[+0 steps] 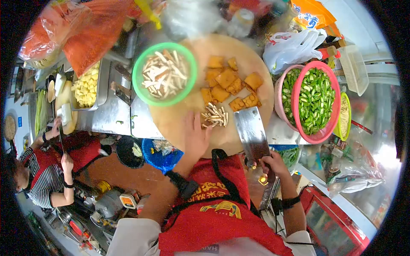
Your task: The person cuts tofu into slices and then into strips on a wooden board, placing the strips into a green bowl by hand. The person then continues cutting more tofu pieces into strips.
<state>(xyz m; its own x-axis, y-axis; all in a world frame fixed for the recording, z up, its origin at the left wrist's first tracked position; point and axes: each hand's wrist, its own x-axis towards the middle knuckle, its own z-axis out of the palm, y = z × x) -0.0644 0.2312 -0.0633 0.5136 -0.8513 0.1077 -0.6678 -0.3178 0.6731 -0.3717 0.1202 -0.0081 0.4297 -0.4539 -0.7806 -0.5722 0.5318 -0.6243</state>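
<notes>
Bare wood runs along the far side of the chopping board, beyond the brown squares. The green basket blocks its left, the cleaver its near right; a pink basket crowds the right side.

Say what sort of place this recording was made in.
Probably a restaurant or canteen kitchen: a big round chopping board, heaped baskets of cut green peppers, and a co-worker in a matching red apron.

Orange pkg w/ "精", red apron w/ yellow Chinese chars, mostly illegible.
</notes>
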